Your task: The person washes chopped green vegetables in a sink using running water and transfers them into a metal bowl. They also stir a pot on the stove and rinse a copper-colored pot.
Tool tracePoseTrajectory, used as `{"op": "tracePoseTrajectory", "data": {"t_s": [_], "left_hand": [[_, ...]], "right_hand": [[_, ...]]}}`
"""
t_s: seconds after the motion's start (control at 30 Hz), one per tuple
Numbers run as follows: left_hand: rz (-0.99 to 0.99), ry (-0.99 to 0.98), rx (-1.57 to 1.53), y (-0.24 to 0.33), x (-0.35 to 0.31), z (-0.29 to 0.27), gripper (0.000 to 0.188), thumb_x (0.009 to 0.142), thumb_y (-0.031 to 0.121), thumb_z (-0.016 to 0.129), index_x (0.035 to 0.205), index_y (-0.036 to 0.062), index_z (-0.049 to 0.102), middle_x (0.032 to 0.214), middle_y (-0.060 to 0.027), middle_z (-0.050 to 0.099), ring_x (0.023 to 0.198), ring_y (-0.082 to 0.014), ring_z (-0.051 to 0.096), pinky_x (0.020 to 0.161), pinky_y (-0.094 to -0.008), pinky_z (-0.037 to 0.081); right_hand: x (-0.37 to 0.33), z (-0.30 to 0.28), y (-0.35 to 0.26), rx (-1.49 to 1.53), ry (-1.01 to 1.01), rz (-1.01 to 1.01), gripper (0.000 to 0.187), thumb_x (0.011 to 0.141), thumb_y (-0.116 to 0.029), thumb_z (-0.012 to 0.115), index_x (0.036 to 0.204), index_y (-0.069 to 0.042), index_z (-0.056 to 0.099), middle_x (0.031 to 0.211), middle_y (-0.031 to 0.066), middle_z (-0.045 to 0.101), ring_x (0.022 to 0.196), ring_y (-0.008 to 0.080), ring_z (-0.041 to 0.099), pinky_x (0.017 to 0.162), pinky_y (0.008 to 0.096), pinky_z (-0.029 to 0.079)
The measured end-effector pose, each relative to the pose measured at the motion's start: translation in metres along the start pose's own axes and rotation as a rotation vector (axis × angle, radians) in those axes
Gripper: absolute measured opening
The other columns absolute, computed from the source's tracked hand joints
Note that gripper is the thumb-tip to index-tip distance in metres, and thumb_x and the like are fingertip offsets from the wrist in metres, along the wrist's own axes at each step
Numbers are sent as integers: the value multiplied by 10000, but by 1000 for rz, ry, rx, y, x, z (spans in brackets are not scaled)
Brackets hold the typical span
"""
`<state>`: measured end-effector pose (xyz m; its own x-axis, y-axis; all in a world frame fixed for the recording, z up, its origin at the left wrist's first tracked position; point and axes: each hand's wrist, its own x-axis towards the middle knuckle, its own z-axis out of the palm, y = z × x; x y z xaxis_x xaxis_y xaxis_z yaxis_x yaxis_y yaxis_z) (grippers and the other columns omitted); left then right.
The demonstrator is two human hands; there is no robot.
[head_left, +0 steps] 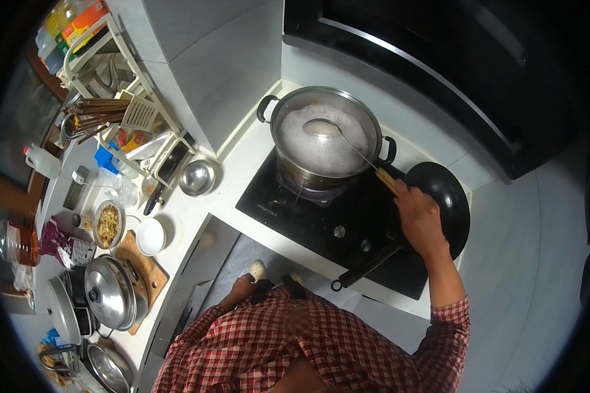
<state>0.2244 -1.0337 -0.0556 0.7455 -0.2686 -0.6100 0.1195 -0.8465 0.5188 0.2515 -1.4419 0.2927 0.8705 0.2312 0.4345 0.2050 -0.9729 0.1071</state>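
The right hand's fingers [418, 213] are closing around the wooden handle of a metal ladle [322, 128], gripping it near its end. The ladle is slanting up and left from the hand across the near right rim of a large two-handled steel stockpot [308, 175], and its rounded head is showing against whitish, foamy liquid [321, 152] inside; whether it is touching the foam or hovering just above, I cannot tell. The stockpot is standing on the left burner of a black glass-topped gas stove [269, 196]. Below the right hand, a black wok [451, 196] is sitting toward the stove's right side, its long handle pointing down and left. The left hand [242, 287] is hanging low beside the body, well apart from the stove; I cannot tell whether its fingers are loose or curled. Farther left, the white counter is holding a small steel bowl [197, 177], a white bowl [151, 237], a clear bowl of yellowish food [107, 224] and a lidded steel pot [108, 291] on a wooden cutting board [152, 278]. A dark range hood [432, 59] is looming above the stove.
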Motion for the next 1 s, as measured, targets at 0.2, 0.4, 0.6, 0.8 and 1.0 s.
{"op": "tracePoseTrajectory", "data": {"t_s": [0.2, 0.4, 0.6, 0.8, 1.0], "left_hand": [[20, 27, -5, 29, -8, -4, 412, 712, 342, 651, 958, 14, 609, 954, -219, 618, 926, -330, 598, 795, -401, 473], [-165, 27, -4, 39, -24, 5, 353, 704, 292, 663, 954, 47, 624, 947, -167, 638, 915, -300, 608, 800, -367, 481], [-193, 22, 19, -3, -39, 33, 363, 712, 313, 651, 972, 63, 621, 951, -155, 640, 923, -297, 607, 803, -373, 480], [-314, -58, -7, 28, -69, 19, 362, 748, 293, 555, 986, 25, 602, 992, -210, 610, 974, -313, 584, 834, -399, 463], [-261, 63, -50, 24, -74, 41, 298, 723, 220, 570, 952, 32, 605, 983, -196, 616, 958, -319, 584, 814, -393, 469]], "right_hand": [[20, 5, 11, -113, -43, -129, 367, 731, -28, 534, 1092, 35, 520, 740, 85, 481, 671, 230, 529, 650, 349, 441], [19, 22, 17, -135, -12, -160, 356, 720, -22, 538, 1073, 19, 540, 726, 69, 482, 684, 209, 522, 658, 335, 427], [29, 21, 6, -141, -124, -1, 301, 772, -68, 549, 1067, -8, 558, 762, 82, 542, 701, 234, 550, 675, 360, 415], [25, 19, -3, -104, -231, 107, 318, 784, -110, 600, 1089, -54, 533, 839, 110, 568, 747, 278, 581, 715, 381, 439], [29, 9, -10, -49, -310, 135, 412, 781, -186, 630, 1147, -38, 515, 910, 153, 568, 836, 322, 569, 742, 404, 442]]}}
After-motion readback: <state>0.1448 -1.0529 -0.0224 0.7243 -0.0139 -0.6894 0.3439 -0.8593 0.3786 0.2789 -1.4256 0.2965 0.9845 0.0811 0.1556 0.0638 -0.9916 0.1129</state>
